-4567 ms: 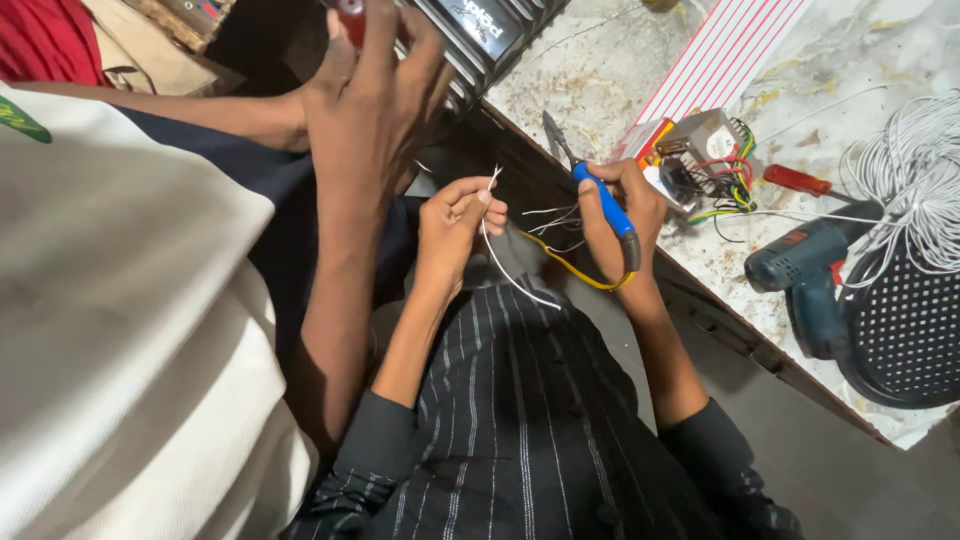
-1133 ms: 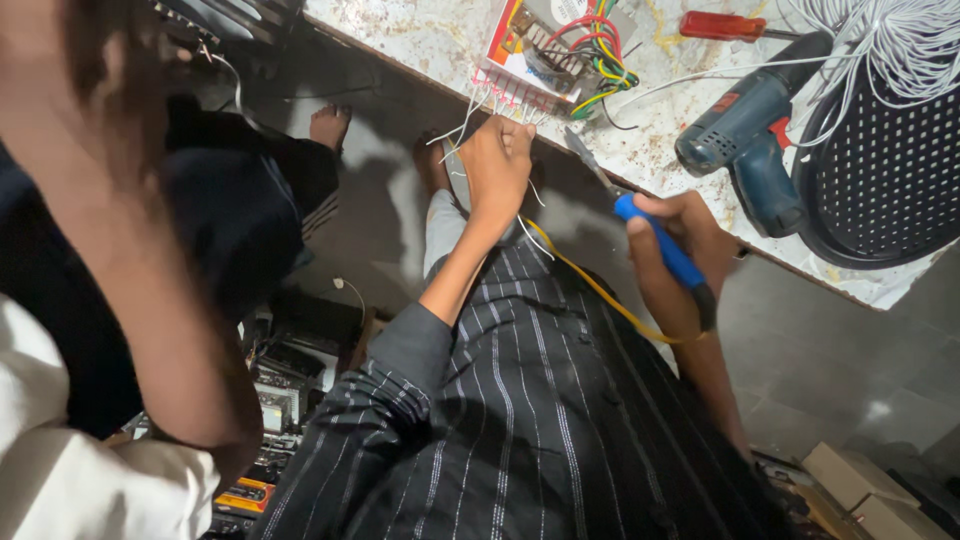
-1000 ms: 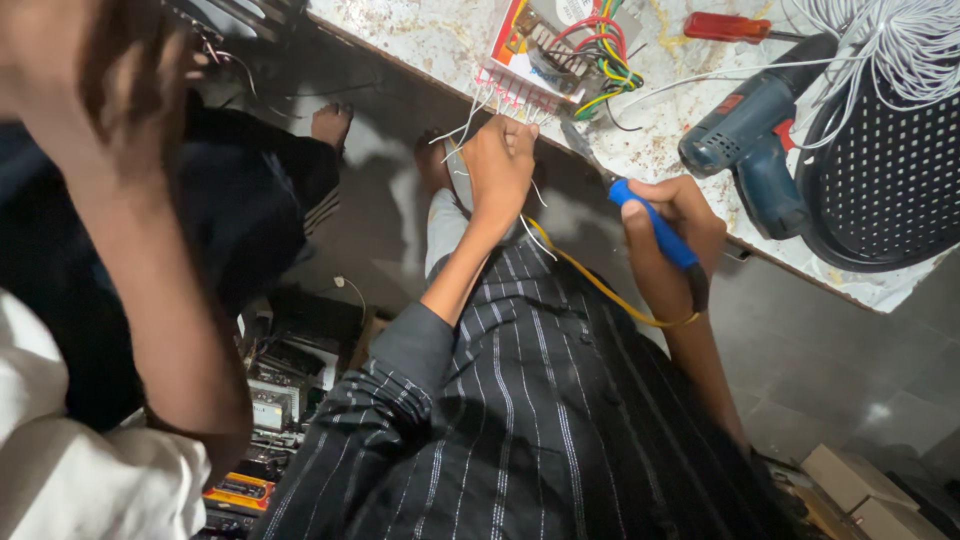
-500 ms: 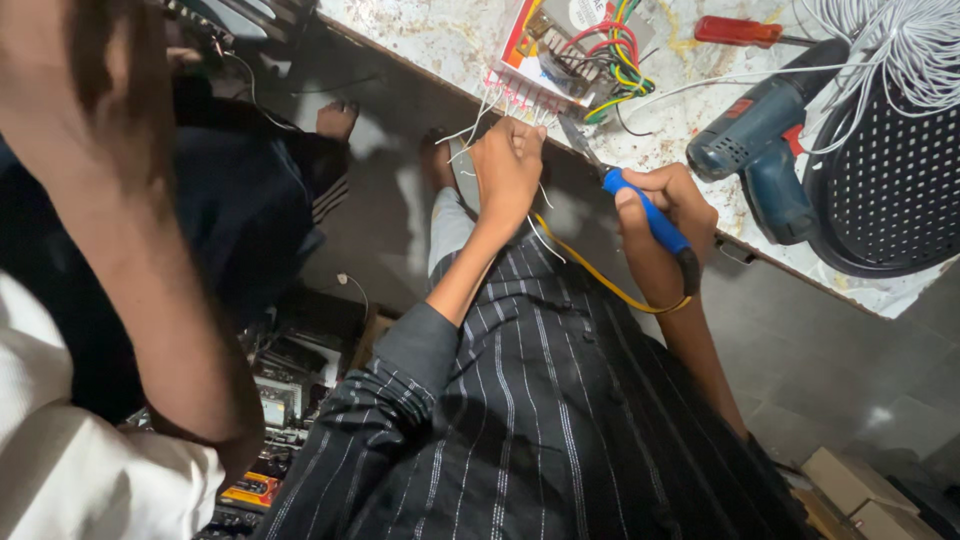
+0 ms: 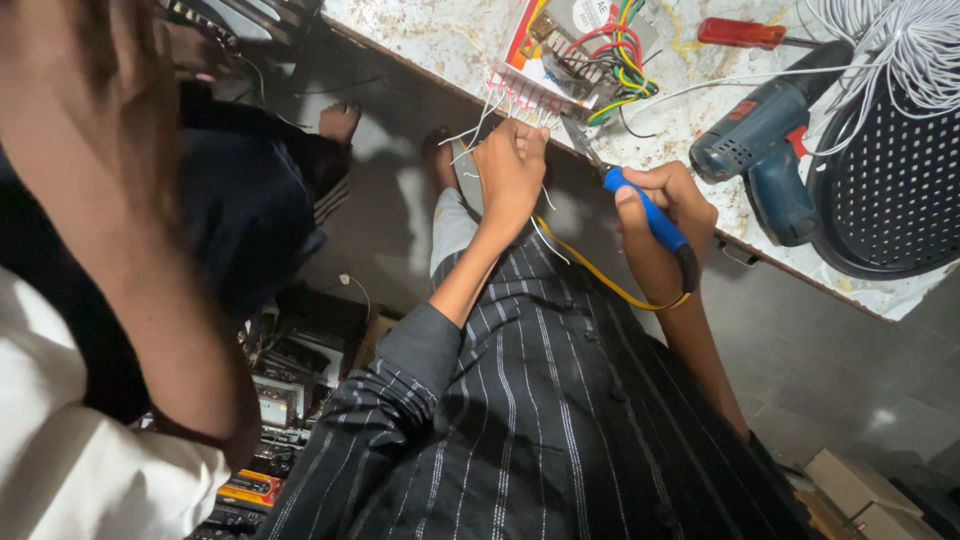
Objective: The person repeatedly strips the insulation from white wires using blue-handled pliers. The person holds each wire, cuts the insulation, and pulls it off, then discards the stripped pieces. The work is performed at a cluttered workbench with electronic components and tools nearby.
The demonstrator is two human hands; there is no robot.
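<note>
My left hand (image 5: 510,170) pinches thin white wires (image 5: 470,135) at the near edge of a circuit board (image 5: 560,70) with red, yellow and green leads, which lies on the speckled stone table (image 5: 440,35). My right hand (image 5: 665,215) grips a blue-handled soldering iron (image 5: 640,205). Its metal tip points up-left and ends right at the board's edge, beside my left fingers. A yellow cord (image 5: 610,285) trails from the iron across my striped shirt.
A blue cordless drill (image 5: 765,150), a red-handled screwdriver (image 5: 740,33), a bundle of white wire (image 5: 910,45) and a black perforated basket (image 5: 900,200) lie on the table's right part. Another person in a white sleeve (image 5: 90,470) stands at the left, arm raised. Electronic units (image 5: 270,400) sit on the floor.
Both my hands have gone from my chest up to the board's edge. Over the last second the iron's tip crept closer to the wires and my left hand stayed at the board.
</note>
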